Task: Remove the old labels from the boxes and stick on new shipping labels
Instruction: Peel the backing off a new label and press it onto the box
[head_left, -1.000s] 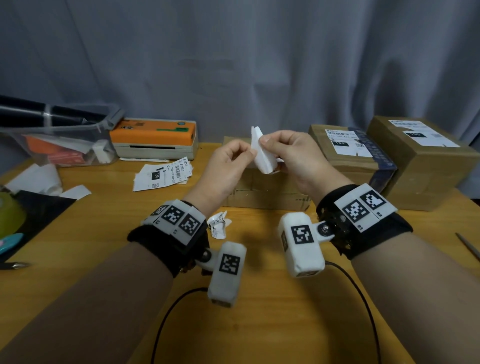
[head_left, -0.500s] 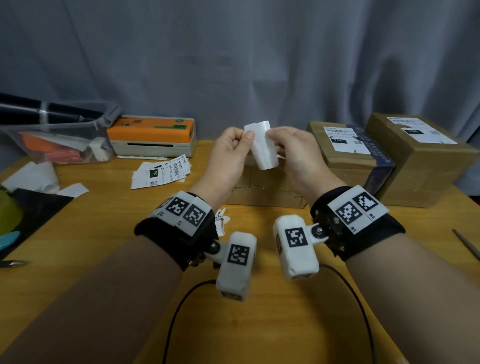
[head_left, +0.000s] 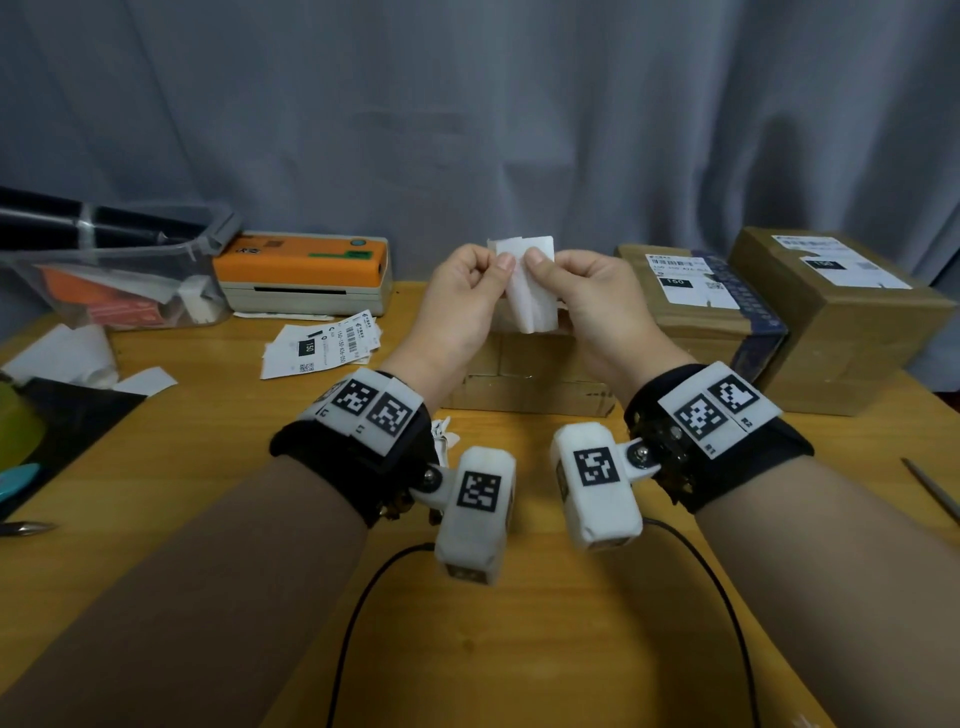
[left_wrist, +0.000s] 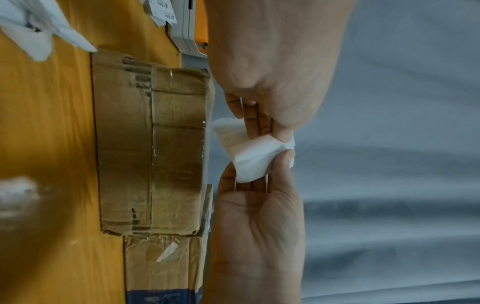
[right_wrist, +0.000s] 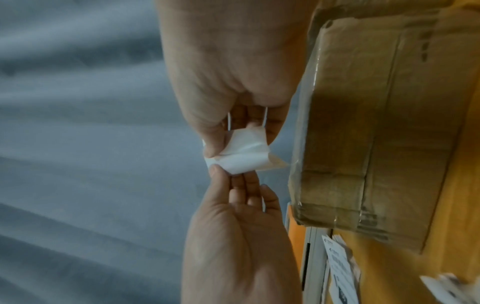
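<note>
A small white label (head_left: 532, 301) hangs in the air above a flat cardboard box (head_left: 524, 384) at the middle of the table. My left hand (head_left: 491, 275) and right hand (head_left: 543, 267) both pinch the label's top edge, thumbs close together. In the left wrist view the left hand (left_wrist: 272, 127) and right hand (left_wrist: 280, 162) meet on the curled label (left_wrist: 254, 158) beside the taped box (left_wrist: 150, 144). In the right wrist view the label (right_wrist: 244, 158) bends between the right hand (right_wrist: 223, 144) and left hand (right_wrist: 223, 172).
Two labelled cardboard boxes (head_left: 696, 306) (head_left: 831, 322) stand at the right. An orange label printer (head_left: 306, 270) and a pile of printed labels (head_left: 322, 343) lie at the back left, next to a clear bin (head_left: 114, 280). A crumpled scrap (head_left: 441, 436) lies near my left wrist.
The label has turned from edge-on to flat toward me. My left hand has closed in and now pinches its top edge next to the right thumb.
</note>
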